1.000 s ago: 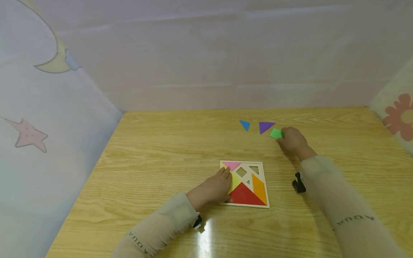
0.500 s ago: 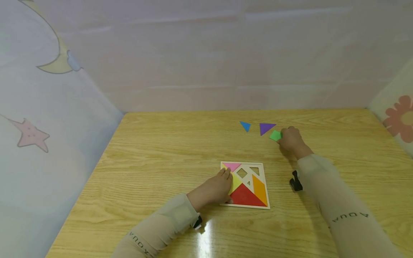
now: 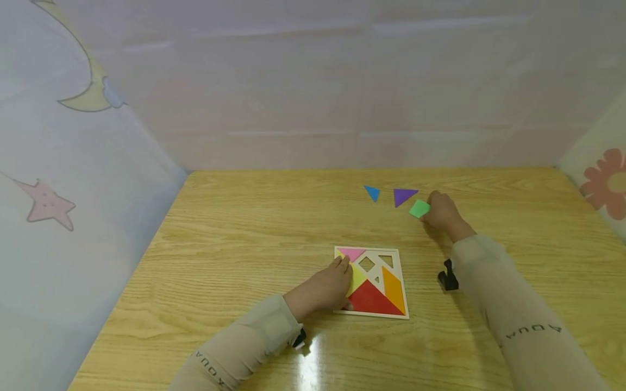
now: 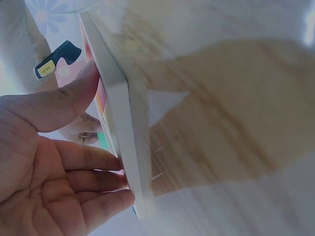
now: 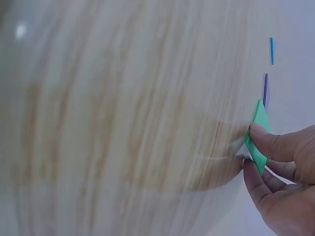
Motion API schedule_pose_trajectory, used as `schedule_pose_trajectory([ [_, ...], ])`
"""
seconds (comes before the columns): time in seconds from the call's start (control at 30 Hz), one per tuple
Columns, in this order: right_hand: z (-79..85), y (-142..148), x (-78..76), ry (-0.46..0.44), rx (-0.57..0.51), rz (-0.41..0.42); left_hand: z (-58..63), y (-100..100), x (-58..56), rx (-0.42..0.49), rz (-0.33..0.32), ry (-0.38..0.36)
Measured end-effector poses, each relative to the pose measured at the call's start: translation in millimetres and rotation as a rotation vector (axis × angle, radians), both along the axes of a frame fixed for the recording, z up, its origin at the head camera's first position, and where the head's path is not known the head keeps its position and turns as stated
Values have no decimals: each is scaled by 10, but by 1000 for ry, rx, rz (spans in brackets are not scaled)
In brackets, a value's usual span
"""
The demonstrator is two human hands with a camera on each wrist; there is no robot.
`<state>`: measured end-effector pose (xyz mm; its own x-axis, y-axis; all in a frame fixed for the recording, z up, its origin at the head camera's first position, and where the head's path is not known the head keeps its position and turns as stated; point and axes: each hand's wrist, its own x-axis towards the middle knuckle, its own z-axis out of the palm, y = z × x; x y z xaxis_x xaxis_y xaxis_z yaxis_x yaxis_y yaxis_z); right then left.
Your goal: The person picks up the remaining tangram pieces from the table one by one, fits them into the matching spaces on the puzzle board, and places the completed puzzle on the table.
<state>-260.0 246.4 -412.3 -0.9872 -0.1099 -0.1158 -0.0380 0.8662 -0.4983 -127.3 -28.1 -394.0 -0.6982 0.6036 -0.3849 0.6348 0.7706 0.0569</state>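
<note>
In the head view, a square tangram board [image 3: 403, 297] lies on the table with pink, yellow, red and orange pieces in it. Three cut-outs show through it: a square, a triangle and a tiny triangular hole. My left hand [image 3: 326, 284] rests on its left side, covering part of the yellow piece. The left wrist view shows thumb and fingers extended onto the board's upper face [image 4: 113, 83]. Farther back, my right hand [image 3: 442, 212] pinches a green square tangram piece [image 3: 419, 208] between thumb and fingers. The green piece [image 5: 259, 140] stands tilted in the right wrist view.
A purple triangle [image 3: 404, 196] lies just left of the green piece, and a smaller blue triangle [image 3: 373, 193] lies farther left. A pale cloth wall [image 3: 303, 108] stands along the table's back edge. Black cameras [image 3: 448, 276] hang at the wrists.
The right hand stays at the green piece, whose tilt has shifted a little in its fingers. The left hand remains on the board. The whole view has dropped slightly.
</note>
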Motion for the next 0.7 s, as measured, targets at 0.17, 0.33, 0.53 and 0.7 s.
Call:
schedule_pose_trajectory([
  [0.17,4,-13,30,0,-77,-38,14,-9,7,5,5,-3],
  [0.33,13,9,80,-13,-107,-90,24,-13,13,9,-2,2],
  [0.53,-1,60,135,-35,-189,-141,27,-9,16,4,-11,11],
  [0.7,-2,93,157,-68,-318,-168,24,-9,23,3,-10,4],
])
